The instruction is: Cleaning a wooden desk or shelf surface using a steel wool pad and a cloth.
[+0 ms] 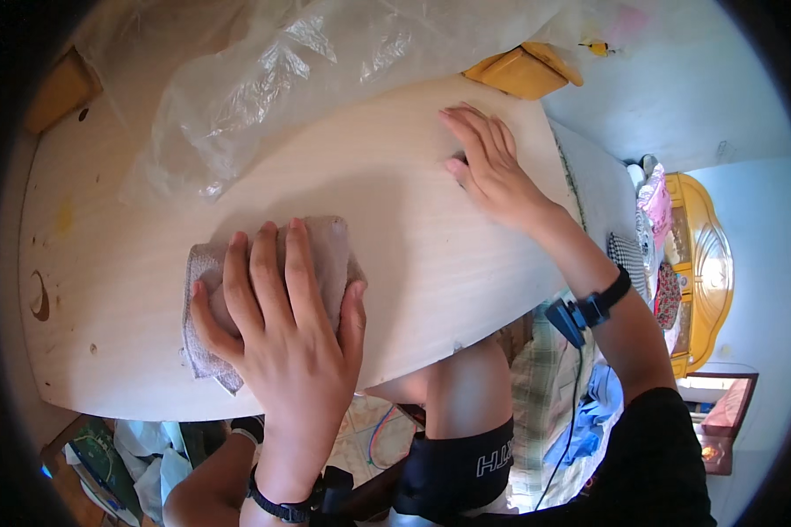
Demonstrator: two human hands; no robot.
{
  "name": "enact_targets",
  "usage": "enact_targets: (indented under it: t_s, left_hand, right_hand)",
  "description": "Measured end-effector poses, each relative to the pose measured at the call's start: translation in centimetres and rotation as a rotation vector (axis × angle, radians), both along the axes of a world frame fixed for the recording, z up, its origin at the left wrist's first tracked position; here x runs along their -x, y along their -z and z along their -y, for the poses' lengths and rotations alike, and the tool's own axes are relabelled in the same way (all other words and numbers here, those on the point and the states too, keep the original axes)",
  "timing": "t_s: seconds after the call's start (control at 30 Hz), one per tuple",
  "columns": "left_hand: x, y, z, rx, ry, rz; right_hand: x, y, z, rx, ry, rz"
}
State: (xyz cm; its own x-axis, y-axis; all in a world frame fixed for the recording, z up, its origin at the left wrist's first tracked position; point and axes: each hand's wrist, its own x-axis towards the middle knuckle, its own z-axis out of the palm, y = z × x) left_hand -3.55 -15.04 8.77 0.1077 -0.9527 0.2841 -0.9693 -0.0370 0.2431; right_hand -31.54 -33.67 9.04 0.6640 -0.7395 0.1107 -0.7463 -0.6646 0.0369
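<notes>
My left hand (290, 316) lies flat, fingers spread, on a folded grey cloth (329, 247) that rests on a pale wooden tabletop (409, 277). The cloth shows beyond the fingertips and around both sides of the hand. Farther to the right, my right hand (491, 161) touches the same top with its fingers apart and no object seen in it. A small dark spot shows by its thumb; what it is I cannot tell. A crumpled clear plastic sheet (257, 99) covers the far part of the tabletop.
Wooden blocks or furniture parts stand at the far right corner (524, 69) and far left corner (62, 92). A bed with a checked cover (534, 395) and blue cloth (596, 408) is at the right. Plastic bags (148, 454) lie below the near left edge. A cable hangs from my right wrist.
</notes>
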Motion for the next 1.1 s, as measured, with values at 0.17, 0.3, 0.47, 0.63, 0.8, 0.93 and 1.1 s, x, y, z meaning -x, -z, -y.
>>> enact_targets:
  t_s: [0.17,0.3,0.47,0.63,0.8,0.93,1.1]
  left_hand:
    - [0.1,0.3,-0.2,0.008,0.023,-0.036]
    - [0.1,0.1,0.0,0.004,0.004,-0.023]
    - [-0.1,0.0,-0.2,-0.02,0.01,-0.034]
    - [-0.1,0.2,0.0,-0.018,0.013,-0.038]
    - [-0.3,0.7,0.0,0.043,0.023,-0.049]
    - [-0.3,0.9,0.4,0.077,0.027,-0.075]
    - [0.2,0.7,0.2,0.091,0.014,-0.054]
  right_hand:
    - [-0.7,-0.2,1.0,0.017,0.103,-0.003]
    - [-1.2,-0.3,-1.2,-0.075,0.065,-0.032]
    - [-4.3,-0.1,-2.7,-0.069,-0.081,0.015]
    - [-5.5,-0.3,-3.0,-0.106,-0.104,0.014]
    - [-4.6,-0.6,-3.8,-0.098,-0.124,-0.017]
    - [-5.6,-0.7,-2.8,-0.076,-0.134,-0.023]
    - [-2.9,0.3,-3.9,-0.041,-0.13,-0.015]
